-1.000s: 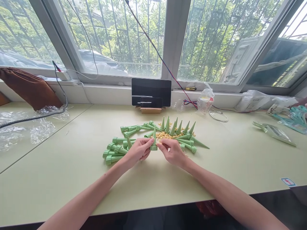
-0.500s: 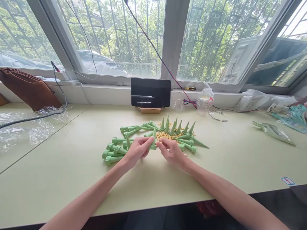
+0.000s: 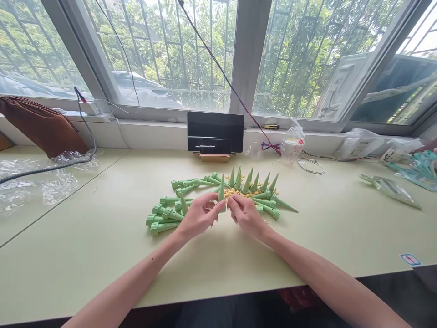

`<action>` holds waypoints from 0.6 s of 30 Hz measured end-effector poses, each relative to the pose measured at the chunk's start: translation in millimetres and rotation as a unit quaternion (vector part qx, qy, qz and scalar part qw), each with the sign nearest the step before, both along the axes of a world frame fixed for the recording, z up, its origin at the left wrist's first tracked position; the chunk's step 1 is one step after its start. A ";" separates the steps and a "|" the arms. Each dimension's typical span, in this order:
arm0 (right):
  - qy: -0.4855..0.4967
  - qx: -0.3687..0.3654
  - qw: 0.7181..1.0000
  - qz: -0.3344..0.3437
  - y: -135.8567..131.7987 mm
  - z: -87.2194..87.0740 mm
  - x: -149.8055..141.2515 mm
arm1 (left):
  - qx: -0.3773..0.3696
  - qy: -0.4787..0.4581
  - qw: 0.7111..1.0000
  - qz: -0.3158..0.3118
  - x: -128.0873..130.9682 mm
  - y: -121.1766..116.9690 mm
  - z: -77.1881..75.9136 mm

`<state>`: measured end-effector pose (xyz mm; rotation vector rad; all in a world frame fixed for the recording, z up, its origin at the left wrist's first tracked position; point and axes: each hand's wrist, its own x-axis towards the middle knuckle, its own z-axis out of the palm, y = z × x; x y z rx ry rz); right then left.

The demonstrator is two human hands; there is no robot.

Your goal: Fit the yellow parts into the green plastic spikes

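A green plastic spike (image 3: 221, 189), cone-shaped and pointing up, is pinched between the fingers and thumb of my left hand (image 3: 201, 214). Close beside it on the right, my right hand (image 3: 246, 215) has its thumb and fingertips pressed together; whatever lies between them is too small to make out. Behind my hands is a pile of small yellowish pieces (image 3: 232, 193), partly hidden by the fingers. Several green spikes (image 3: 251, 181) stand upright around that pile. More capped green spikes (image 3: 164, 227) lie to the left, and others (image 3: 269, 209) lie to the right.
A black tablet (image 3: 215, 130) leans on a stand at the back, with a phone (image 3: 215, 146) before it. A bagged cup (image 3: 292, 143) and a coiled white cable (image 3: 310, 166) sit at the back right. A plastic packet (image 3: 392, 189) lies right; a brown pouch (image 3: 44, 130) rests left.
My left hand has shifted its grip on the spike, with the thumb now lower near its base. The spike moved slightly right, and my right fingertips have drawn a little away from it.
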<state>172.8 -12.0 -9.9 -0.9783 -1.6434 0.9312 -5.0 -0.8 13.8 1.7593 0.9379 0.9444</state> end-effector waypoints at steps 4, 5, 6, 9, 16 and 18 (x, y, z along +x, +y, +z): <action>-0.001 -0.005 1.000 -0.011 -0.2 1.7 0.1 | 0.036 0.003 0.999 -0.024 -1.0 0.1 -1.9; 0.000 -0.008 1.000 -0.011 -0.2 2.5 0.1 | 0.048 0.003 0.999 -0.023 -1.2 0.6 -3.3; 0.005 -0.013 1.000 -0.008 -0.1 3.3 0.2 | 0.062 0.005 0.998 -0.019 -1.4 1.3 -4.9; 0.060 -0.065 0.996 0.029 0.8 6.5 0.7 | 0.124 0.016 0.992 0.002 -2.1 3.4 -10.3; 0.197 -0.247 0.940 0.128 3.2 12.3 2.7 | 0.188 0.058 0.980 -0.005 -1.7 3.6 -12.7; 0.212 -0.268 0.932 0.121 3.2 12.5 2.3 | 0.171 0.051 0.984 -0.003 0.0 2.1 -10.6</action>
